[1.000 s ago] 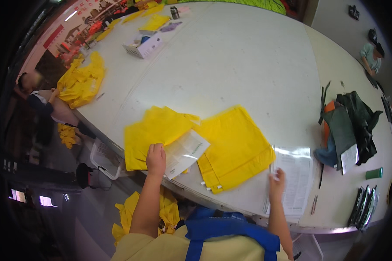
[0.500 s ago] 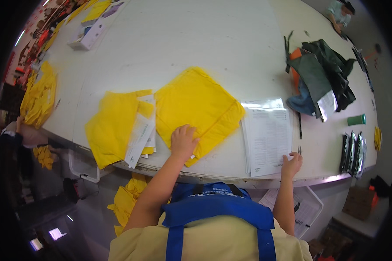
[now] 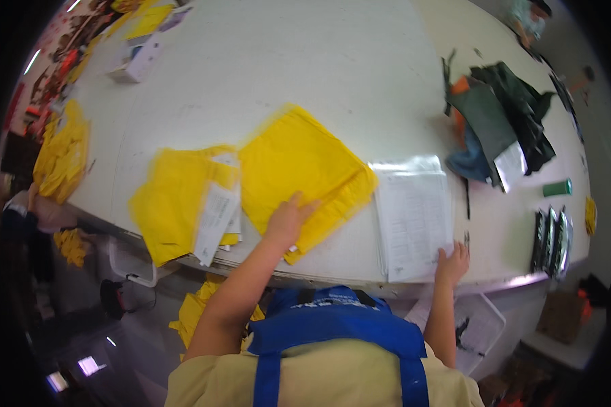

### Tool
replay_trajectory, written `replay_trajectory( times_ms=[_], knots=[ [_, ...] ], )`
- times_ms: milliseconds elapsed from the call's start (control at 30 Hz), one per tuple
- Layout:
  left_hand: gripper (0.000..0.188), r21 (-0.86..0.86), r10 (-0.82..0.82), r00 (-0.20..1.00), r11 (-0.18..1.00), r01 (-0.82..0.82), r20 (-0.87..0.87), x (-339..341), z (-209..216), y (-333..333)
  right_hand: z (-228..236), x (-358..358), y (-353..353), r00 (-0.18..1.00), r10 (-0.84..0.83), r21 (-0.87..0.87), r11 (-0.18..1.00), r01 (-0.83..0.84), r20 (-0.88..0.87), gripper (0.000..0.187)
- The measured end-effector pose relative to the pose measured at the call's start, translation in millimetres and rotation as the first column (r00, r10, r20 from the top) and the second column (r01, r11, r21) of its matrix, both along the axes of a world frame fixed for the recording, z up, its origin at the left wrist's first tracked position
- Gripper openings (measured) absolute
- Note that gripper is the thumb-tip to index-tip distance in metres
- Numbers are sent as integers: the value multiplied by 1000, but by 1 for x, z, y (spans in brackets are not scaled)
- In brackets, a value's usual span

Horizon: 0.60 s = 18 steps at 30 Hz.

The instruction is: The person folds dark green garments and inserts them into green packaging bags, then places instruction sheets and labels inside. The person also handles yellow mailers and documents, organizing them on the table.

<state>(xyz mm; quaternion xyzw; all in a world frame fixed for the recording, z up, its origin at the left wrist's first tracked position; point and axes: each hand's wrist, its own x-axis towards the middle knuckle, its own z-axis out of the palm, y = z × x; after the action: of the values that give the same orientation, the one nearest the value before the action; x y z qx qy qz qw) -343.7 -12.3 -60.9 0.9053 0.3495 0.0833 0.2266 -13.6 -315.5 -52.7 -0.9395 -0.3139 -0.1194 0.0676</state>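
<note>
Left hand flat on yellow bag near the bench's front edge — press evenly. Right hand open on paper stack — square it up.

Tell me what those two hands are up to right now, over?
Left hand flat on yellow fabric piece. Right hand on corner of paper stack. Second yellow piece with paper slip alongside. Nothing blocking.

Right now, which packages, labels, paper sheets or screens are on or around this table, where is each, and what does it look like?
Yellow flat bag: table centre, squarish, under the left hand.
Second yellow bag: to its left, with a white printed slip lying on it.
Clear sleeve of white printed sheets: to the right, rectangular; the right hand rests at its near corner.
White box: far left of the table.
Glowing screen: lower left, on the floor side.
</note>
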Motion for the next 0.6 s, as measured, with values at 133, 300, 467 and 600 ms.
replay_trajectory(
  times_ms=[133,300,467,600],
  knots=[
    [40,-350,237,964,898,-266,-123,14,31,0,-22,-1,-14,980,-196,96,975,199,-43,55],
    [36,-54,52,999,997,-52,-1,-1,-16,-2,-20,-1,-10,967,-116,36,991,127,-227,48],
    [36,49,-30,995,998,35,-96,0,9,-6,-11,-6,6,891,-278,172,919,356,-359,36],
    [37,59,-42,995,997,47,-86,-2,13,-5,-24,31,-18,770,-319,112,887,448,-553,38]
  ],
)
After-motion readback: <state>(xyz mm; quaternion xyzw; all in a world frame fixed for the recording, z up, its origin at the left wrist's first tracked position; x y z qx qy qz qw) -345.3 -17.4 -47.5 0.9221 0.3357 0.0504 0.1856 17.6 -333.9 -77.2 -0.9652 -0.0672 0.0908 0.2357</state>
